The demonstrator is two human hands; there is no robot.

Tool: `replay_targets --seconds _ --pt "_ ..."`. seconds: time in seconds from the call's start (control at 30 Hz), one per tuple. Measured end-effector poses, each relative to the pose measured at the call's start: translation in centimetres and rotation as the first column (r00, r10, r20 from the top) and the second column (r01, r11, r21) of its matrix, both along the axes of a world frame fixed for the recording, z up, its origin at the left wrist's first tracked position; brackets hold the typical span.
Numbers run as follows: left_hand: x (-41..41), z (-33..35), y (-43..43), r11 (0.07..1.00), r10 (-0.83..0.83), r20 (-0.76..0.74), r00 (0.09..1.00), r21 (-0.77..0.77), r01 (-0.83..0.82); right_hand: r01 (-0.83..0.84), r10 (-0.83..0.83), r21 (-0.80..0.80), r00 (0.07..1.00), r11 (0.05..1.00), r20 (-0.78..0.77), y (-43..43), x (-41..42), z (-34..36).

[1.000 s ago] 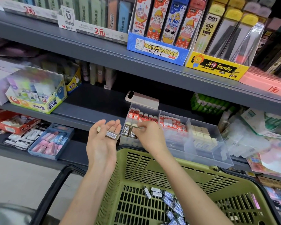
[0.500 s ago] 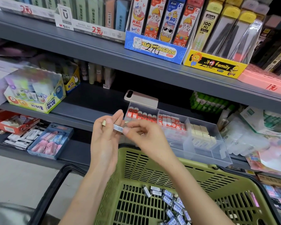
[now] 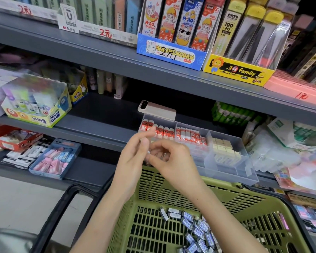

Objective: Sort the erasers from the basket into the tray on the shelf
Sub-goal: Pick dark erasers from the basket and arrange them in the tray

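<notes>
Erasers (image 3: 195, 228) heaped in basket (image 3: 171, 181): small, light, firm, paper-sleeved; pinch across long sides. Right hand (image 3: 171, 157) apparently pinches one blurred eraser (image 3: 148, 152) beside loosely open left hand (image 3: 133, 161), before tray (image 3: 226, 162).

The grey shelf (image 3: 102, 125) carries a clear divided tray (image 3: 249, 177) and a glue box (image 3: 44, 119).

Bare forearms, left hand (image 3: 133, 161), right hand (image 3: 173, 160)
</notes>
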State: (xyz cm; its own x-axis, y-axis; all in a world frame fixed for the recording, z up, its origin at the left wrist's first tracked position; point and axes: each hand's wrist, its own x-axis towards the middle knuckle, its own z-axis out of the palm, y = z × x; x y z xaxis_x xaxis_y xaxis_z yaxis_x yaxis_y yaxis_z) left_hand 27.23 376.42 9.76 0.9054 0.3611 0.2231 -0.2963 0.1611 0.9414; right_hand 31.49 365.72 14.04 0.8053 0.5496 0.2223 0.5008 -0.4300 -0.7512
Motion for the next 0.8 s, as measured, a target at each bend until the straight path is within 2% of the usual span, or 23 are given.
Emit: replay_targets --seconds 0.13,0.17,0.23,0.27,0.33,0.4,0.53,0.7,0.8 --pt "-0.1 -0.3 0.0 0.991 -0.133 -0.039 0.990 -0.005 0.133 0.039 0.012 0.139 0.939 0.989 -0.345 -0.3 0.3 -0.3" --pt "-0.2 -0.4 0.1 0.992 -0.119 -0.037 0.992 0.025 0.120 0.089 -0.017 0.161 0.913 0.983 -0.407 -0.4 0.6 -0.4" --pt "-0.2 -0.4 0.5 0.991 0.015 -0.061 0.998 0.134 -0.006 0.232 -0.143 0.148 0.881 0.961 -0.451 -0.6 2.1 -0.4" --pt "-0.1 -0.4 0.8 0.968 0.123 -0.075 0.990 0.227 -0.103 0.288 -0.214 0.114 0.877 0.951 -0.431 -0.6 2.9 -0.4" --pt "0.1 -0.7 1.5 0.834 0.328 -0.095 0.940 0.497 -0.241 0.326 -0.307 -0.005 0.883 0.945 -0.354 -0.1 4.4 -0.3" --pt "0.4 -1.2 2.1 0.721 0.396 -0.148 0.906 0.661 -0.207 0.280 -0.317 -0.160 0.901 0.947 -0.295 1.0 5.3 -0.4" --pt "0.5 -1.9 2.5 0.689 0.366 -0.258 0.894 0.721 -0.074 0.208 -0.298 -0.311 0.913 0.928 -0.279 2.7 5.7 -1.0" --pt "0.6 -2.1 2.3 0.646 0.368 -0.279 0.887 0.763 -0.029 0.187 -0.267 -0.320 0.937 0.929 -0.226 2.6 5.4 -1.1" --pt "0.6 -1.9 2.2 0.641 0.372 -0.260 0.891 0.766 -0.045 0.193 -0.249 -0.317 0.958 0.928 -0.144 1.8 4.9 -0.5"
